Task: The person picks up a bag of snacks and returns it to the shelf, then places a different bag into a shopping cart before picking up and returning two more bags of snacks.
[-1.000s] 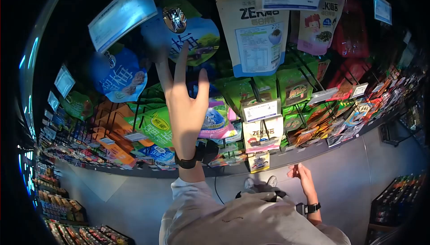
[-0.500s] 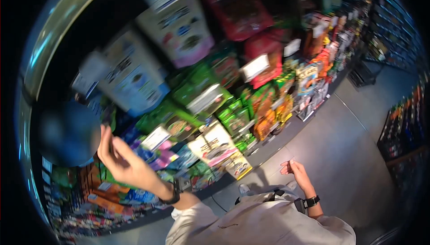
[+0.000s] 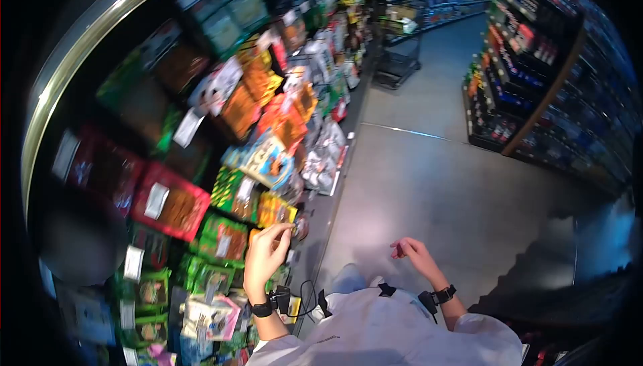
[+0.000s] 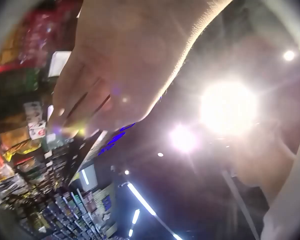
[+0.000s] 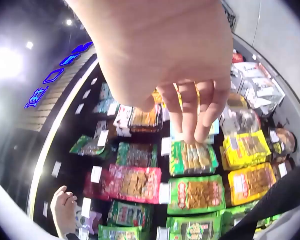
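Note:
My left hand [image 3: 264,265] hangs in front of the snack shelf with its fingers loosely bent and nothing in them. In the head view it overlaps green and yellow snack packs [image 3: 276,210]. Lower and to the right, my right hand [image 3: 414,256] is held over the floor, apart from the shelf, its fingers loosely curled and without any thing in them. The right wrist view shows the relaxed fingers [image 5: 190,112] of that hand from behind, with hanging packs beyond them. A red pack [image 3: 172,200] hangs to the left of my left hand.
A long rack of bagged snacks with price tags [image 3: 189,127] runs along the left. Grey floor [image 3: 402,178] stretches ahead. A dark cart [image 3: 398,64] stands by the rack's far end, and another shelf unit [image 3: 522,64] is at the right.
The view has swung right along the rack, towards the aisle. My left hand has come down from the blue round packs it was near and back towards my body. The right hand stays low.

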Tool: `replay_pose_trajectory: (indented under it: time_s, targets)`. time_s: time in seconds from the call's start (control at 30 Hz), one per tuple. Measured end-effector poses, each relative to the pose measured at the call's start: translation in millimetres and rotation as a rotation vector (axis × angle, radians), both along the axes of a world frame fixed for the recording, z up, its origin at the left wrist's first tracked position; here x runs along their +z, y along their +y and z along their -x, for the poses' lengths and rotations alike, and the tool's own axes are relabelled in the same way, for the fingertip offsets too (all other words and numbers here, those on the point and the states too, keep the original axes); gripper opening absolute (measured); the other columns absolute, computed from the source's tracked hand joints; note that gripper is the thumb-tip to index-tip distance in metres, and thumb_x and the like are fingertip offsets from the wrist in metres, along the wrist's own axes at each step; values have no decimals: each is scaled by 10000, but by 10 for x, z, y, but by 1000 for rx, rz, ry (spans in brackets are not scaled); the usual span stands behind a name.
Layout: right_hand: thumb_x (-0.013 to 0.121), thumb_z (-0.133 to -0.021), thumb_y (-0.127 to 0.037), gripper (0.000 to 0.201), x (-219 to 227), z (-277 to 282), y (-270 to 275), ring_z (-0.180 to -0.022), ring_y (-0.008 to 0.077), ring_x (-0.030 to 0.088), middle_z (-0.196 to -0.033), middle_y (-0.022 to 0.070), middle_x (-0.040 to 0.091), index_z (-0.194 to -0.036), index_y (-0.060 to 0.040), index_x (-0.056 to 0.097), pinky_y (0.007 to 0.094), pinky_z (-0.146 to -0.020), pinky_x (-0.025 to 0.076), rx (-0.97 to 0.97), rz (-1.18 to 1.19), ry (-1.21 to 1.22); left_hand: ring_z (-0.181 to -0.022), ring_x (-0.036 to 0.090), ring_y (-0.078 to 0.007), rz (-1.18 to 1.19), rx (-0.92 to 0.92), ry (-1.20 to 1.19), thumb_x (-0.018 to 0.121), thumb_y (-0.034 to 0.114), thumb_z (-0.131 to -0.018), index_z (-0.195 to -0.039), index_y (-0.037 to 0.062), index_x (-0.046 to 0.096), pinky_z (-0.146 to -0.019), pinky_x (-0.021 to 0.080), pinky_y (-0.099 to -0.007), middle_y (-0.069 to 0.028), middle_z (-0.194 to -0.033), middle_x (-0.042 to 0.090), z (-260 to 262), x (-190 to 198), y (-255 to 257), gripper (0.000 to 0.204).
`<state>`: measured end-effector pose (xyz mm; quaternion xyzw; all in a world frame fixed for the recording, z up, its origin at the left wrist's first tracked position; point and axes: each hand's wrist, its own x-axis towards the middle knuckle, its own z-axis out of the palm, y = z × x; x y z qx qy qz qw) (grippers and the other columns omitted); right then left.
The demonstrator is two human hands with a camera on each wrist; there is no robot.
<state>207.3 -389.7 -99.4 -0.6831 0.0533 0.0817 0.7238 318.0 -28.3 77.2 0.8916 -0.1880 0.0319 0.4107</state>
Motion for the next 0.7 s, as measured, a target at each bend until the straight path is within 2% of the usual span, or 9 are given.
replay_pose_trajectory:
  time_s: [0.07,0.17,0.3,0.37,0.43,0.53,0.57,0.63,0.7]
  targets:
    - [442,-1120,-313,406,-73,-50,-207,-878,141,670,-923,61,707,-1123,13,686,299,-824,533,-81,-51,38,-792,716,-225,26,-69,1,623,82,-978,-1113,-21,712,-742,545,-322,-166,-934,736,-445,-317,-364,192]
    - [451,-1119,-294,385,-265,-231,-494,-898,147,682,-941,63,709,-1140,12,683,306,-839,545,-148,-52,61,-781,712,-216,92,-115,115,617,77,-982,-1126,-24,704,-744,548,-324,-159,-904,728,-1092,-602,-966,196]
    - [458,-1117,-258,355,-205,-848,-1033,-909,151,689,-953,70,713,-1151,15,683,306,-858,553,-177,-5,96,-826,722,-237,178,-283,148,608,105,-993,-1109,-31,702,-768,546,-330,-159,-916,732,-1951,-732,-1785,202]
    - [463,-1116,-253,349,-209,-1302,-1319,-905,152,690,-951,72,714,-1150,16,684,306,-855,552,-201,14,102,-848,715,-322,180,-345,155,597,115,-995,-1053,-36,695,-767,540,-362,-180,-931,724,-2494,-1003,-2088,189]
    - [466,-1114,-256,347,-192,-1809,-1771,-902,154,691,-948,74,715,-1148,15,681,305,-852,553,-241,40,90,-843,702,-349,174,-342,147,604,113,-983,-992,-41,674,-760,537,-375,-184,-913,714,-3036,-994,-2426,169]
    - [469,-1111,-262,345,205,-2592,-2195,-895,153,689,-942,73,716,-1146,13,675,299,-844,549,-336,47,72,-828,693,-355,146,-334,134,615,105,-962,-941,-43,648,-756,536,-376,-179,-882,702,-3880,-811,-2908,153]
    - [471,-1110,-264,344,259,-2843,-2316,-892,152,688,-940,72,716,-1145,12,672,295,-840,547,-367,45,61,-806,698,-327,180,-363,119,617,91,-941,-928,-42,631,-754,537,-370,-174,-867,695,-4169,-857,-3056,135]
    - [476,-1107,-272,346,411,-3324,-2583,-884,144,684,-936,71,716,-1145,12,671,285,-829,541,-368,23,42,-802,703,-196,189,-398,131,584,110,-995,-963,-43,654,-749,540,-320,-124,-864,722,-4661,-698,-3433,172]
    - [482,-1107,-274,352,482,-3731,-2797,-875,141,684,-925,72,716,-1139,16,680,287,-823,547,-382,16,49,-808,705,-199,271,-435,157,581,113,-994,-975,-41,658,-754,542,-324,-124,-872,726,-5060,-654,-3899,173]
